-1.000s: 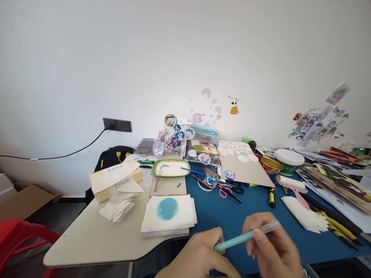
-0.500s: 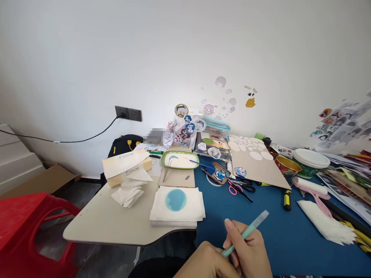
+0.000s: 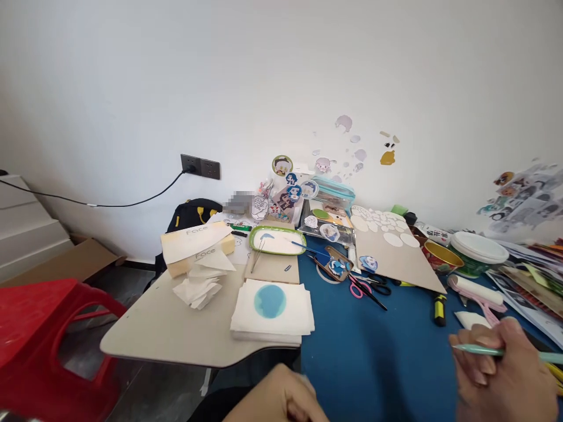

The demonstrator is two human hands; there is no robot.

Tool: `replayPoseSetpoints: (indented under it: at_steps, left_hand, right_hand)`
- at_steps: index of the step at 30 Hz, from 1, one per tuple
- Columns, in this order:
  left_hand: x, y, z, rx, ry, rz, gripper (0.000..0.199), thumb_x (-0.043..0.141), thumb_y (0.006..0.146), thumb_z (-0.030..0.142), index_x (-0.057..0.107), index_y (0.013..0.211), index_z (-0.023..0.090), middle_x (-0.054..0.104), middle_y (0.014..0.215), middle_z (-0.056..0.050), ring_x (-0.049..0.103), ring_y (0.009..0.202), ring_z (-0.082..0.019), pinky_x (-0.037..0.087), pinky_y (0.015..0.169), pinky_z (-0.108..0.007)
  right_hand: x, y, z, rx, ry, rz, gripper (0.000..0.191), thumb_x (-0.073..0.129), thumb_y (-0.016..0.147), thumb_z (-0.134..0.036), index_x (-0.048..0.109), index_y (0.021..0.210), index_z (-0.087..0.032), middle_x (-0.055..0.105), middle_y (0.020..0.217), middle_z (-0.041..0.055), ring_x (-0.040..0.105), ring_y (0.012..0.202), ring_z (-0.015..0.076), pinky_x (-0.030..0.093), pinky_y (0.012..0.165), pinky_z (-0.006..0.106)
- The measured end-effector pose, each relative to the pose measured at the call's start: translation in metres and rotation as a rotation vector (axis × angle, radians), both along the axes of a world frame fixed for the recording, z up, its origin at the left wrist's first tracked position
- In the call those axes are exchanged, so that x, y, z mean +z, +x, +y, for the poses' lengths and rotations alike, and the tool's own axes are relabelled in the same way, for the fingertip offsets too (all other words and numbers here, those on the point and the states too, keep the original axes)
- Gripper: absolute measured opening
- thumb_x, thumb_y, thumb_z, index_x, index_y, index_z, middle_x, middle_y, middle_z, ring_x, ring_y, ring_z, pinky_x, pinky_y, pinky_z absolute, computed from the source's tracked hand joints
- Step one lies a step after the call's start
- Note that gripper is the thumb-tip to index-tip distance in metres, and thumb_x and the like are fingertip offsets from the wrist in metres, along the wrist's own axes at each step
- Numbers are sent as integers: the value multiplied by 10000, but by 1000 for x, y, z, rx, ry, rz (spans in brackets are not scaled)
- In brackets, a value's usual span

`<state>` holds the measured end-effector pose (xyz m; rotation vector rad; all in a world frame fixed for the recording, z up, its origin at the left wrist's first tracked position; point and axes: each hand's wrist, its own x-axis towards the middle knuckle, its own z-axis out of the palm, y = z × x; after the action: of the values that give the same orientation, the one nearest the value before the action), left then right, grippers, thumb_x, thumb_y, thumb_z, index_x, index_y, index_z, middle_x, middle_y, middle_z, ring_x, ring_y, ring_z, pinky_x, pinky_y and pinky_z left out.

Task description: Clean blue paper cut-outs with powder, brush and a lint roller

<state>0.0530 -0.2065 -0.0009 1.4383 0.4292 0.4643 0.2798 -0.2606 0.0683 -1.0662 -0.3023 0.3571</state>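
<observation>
My right hand (image 3: 505,375) is closed around a slim pale-green pen (image 3: 478,350), held almost level over the right side of the blue mat (image 3: 347,363). Its tapered end points left; whether it is a pen or a brush pen is unclear. At the bottom edge, my left hand (image 3: 279,395) is curled, and whatever it may hold is hidden. Beyond it lies a stack of white tissues (image 3: 294,313), with a round blue cutout (image 3: 270,301) on top. A white roller with a pink handle (image 3: 486,308) lies just beyond my right hand.
A green-rimmed tray (image 3: 277,252) holds white material and tweezers (image 3: 257,255). Scissors (image 3: 360,287), a yellow-black cutter (image 3: 439,310) and a board of paper cutouts (image 3: 396,258) lie farther right. A tissue pack (image 3: 180,266) is on the left; a red stool (image 3: 39,305) stands beside the table.
My hands were together around the pen and have parted. The right hand has carried the pen far to the right; the left has shifted left and down. The view has shifted slightly.
</observation>
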Motion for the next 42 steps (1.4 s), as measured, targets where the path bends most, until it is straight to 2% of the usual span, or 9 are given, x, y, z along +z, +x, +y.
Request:
replayPoseSetpoints:
  at_steps: [6, 10, 13, 18, 23, 31, 34, 36, 42]
  left_hand:
    - [19, -2, 18, 545, -40, -128, 123, 776, 664, 344, 793, 704, 229, 371, 466, 41, 341, 508, -94, 271, 503, -233]
    - [13, -2, 18, 708, -218, -302, 190, 800, 637, 382, 787, 705, 205, 351, 469, 62, 235, 425, -40, 170, 438, -218]
    - [6, -3, 13, 679, -294, -410, 146, 817, 626, 341, 785, 689, 213, 369, 477, 66, 202, 408, -13, 142, 417, -200]
    - [5, -5, 9, 640, -320, -491, 102, 822, 624, 334, 784, 682, 258, 306, 491, 80, 219, 391, -5, 158, 392, -179]
    - [5, -10, 5, 693, -241, -384, 171, 832, 599, 393, 790, 683, 250, 293, 496, 64, 308, 415, -43, 220, 391, -194]
    - [8, -12, 0, 646, -68, -431, 88, 794, 687, 317, 794, 760, 268, 337, 499, 50, 360, 467, -56, 269, 437, -194]
    - [10, -12, 1, 621, -161, -429, 93, 799, 679, 313, 792, 736, 239, 299, 516, 63, 294, 442, -32, 211, 403, -179]
    - [11, -11, 2, 593, -269, -448, 108, 807, 665, 317, 787, 716, 224, 316, 513, 69, 247, 409, -12, 174, 382, -174]
    - [10, -11, 3, 561, -602, -457, 170, 831, 629, 331, 761, 691, 188, 252, 423, 104, 163, 392, 0, 134, 366, -140]
  right_hand:
    - [-33, -44, 7, 241, -48, -338, 285, 632, 825, -438, 691, 834, -159, 661, 634, 73, 631, 572, 211, 472, 435, 286]
    - [-52, -89, 12, 412, 9, -384, 130, 649, 836, -311, 684, 850, -187, 670, 729, 64, 647, 665, 215, 513, 523, 311]
    - [-49, -117, 13, 514, 125, -307, 220, 592, 880, -286, 590, 675, -207, 588, 617, 5, 601, 618, 168, 471, 525, 269]
    - [-33, -145, 12, 486, 54, -259, 234, 473, 946, -338, 617, 796, -230, 618, 666, 11, 569, 590, 152, 434, 525, 270]
    - [-23, -154, 7, 382, 1, -492, 197, 555, 900, -194, 584, 708, -232, 542, 575, -24, 552, 526, 130, 402, 503, 255]
    - [-20, -153, 4, 357, 79, -414, 236, 547, 920, -240, 546, 693, -176, 468, 537, -54, 485, 446, 84, 353, 423, 213]
    - [-28, -146, 7, 326, 170, -453, 230, 567, 902, -216, 557, 680, -157, 391, 486, -78, 368, 364, 51, 280, 367, 201]
    - [-33, -142, 10, 268, 232, -542, 144, 580, 881, -171, 600, 741, -146, 462, 520, -55, 438, 405, 73, 321, 374, 211]
    - [-40, -134, 18, 246, 241, -977, 255, 560, 824, 19, 678, 953, -166, 694, 956, 52, 665, 866, 204, 572, 691, 354]
